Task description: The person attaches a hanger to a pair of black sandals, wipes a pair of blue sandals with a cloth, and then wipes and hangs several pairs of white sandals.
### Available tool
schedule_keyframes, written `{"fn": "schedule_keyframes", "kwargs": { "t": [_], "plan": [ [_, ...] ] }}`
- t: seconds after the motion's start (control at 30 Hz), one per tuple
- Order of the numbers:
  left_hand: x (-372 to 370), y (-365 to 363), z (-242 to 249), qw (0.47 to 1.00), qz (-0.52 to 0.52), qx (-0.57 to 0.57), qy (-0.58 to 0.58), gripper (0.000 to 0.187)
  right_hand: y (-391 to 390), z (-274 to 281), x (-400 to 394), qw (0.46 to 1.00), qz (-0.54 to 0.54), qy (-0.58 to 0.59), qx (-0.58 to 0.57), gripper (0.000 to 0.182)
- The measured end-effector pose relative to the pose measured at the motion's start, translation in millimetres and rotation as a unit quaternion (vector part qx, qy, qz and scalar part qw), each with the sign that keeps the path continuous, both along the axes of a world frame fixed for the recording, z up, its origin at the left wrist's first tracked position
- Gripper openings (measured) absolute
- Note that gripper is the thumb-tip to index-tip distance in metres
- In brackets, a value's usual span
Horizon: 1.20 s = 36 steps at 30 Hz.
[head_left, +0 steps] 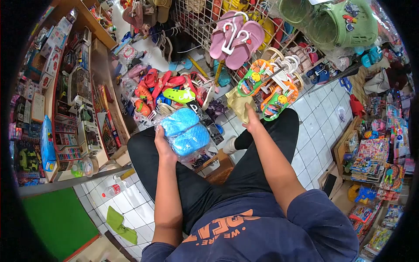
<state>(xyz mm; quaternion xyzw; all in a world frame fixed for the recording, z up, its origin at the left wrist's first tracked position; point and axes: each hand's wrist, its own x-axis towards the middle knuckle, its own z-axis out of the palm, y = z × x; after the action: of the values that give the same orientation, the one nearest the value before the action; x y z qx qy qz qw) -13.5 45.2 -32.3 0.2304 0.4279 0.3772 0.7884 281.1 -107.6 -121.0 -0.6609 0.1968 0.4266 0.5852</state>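
My left hand (163, 143) grips a pair of bright blue slippers (182, 131) in a clear plastic wrapper, held above my left knee. In my right hand (252, 120) is a pale yellow cloth (238, 105), pinched near its lower right side; the fingertips are partly hidden. Just beyond that hand, orange and green children's sandals (279, 99) hang on white hangers. Past the blue slippers lies a heap of red sandals (152, 85) with a lime green shoe (179, 95) on it.
Mauve flip-flops (238, 39) and green clogs (345, 24) hang from a wire rack (198, 22). Shelves of boxed toys (89, 126) stand at left, packaged goods (371, 153) at right. A plastic bottle (114, 190) and a green cloth (120, 225) lie on the tiled floor.
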Motion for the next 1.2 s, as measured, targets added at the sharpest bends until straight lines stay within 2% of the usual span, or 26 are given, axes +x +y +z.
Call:
{"fn": "schedule_keyframes", "kwargs": {
  "t": [0.13, 0.2, 0.43, 0.5, 0.53, 0.6, 0.83, 0.93, 1.0, 1.2],
  "plan": [
    [6, -2, 8, 1.0, 0.001, -0.002, 0.004, 0.036, 12, 6, 1, 1.0, -0.004, -0.021, -0.014, 0.092],
    [12, -6, 17, 1.0, -0.001, 0.005, 0.012, 0.036, 10, 9, 2, 0.996, 0.048, -0.073, 0.0, 0.088],
    [23, -7, 9, 0.999, -0.019, 0.035, 0.028, 0.035, 21, 16, 4, 0.997, 0.026, -0.049, -0.061, 0.077],
    [24, -7, 6, 0.998, -0.017, 0.037, 0.039, 0.035, 21, 4, 6, 0.999, 0.026, -0.032, 0.01, 0.068],
    [25, -8, 4, 0.998, -0.015, 0.038, 0.05, 0.035, 20, 3, 6, 0.999, 0.026, -0.031, 0.01, 0.068],
    [26, -7, 1, 0.997, -0.012, 0.047, 0.061, 0.036, 23, 0, 7, 0.998, -0.02, -0.05, 0.043, 0.041],
    [26, -7, 3, 0.999, -0.018, 0.035, 0.027, 0.035, 30, -14, 18, 0.995, 0.004, -0.097, 0.032, 0.044],
    [29, -9, 9, 0.998, -0.019, 0.043, 0.042, 0.035, 32, -19, 22, 0.993, 0.02, -0.098, 0.066, 0.043],
    [31, -10, 12, 0.998, -0.019, 0.039, 0.038, 0.035, 38, -20, 20, 0.992, -0.033, -0.096, 0.069, 0.039],
    [33, -9, 13, 0.998, -0.016, 0.038, 0.041, 0.035, 41, -14, 17, 0.982, -0.044, -0.139, 0.12, 0.032]
  ]
}}
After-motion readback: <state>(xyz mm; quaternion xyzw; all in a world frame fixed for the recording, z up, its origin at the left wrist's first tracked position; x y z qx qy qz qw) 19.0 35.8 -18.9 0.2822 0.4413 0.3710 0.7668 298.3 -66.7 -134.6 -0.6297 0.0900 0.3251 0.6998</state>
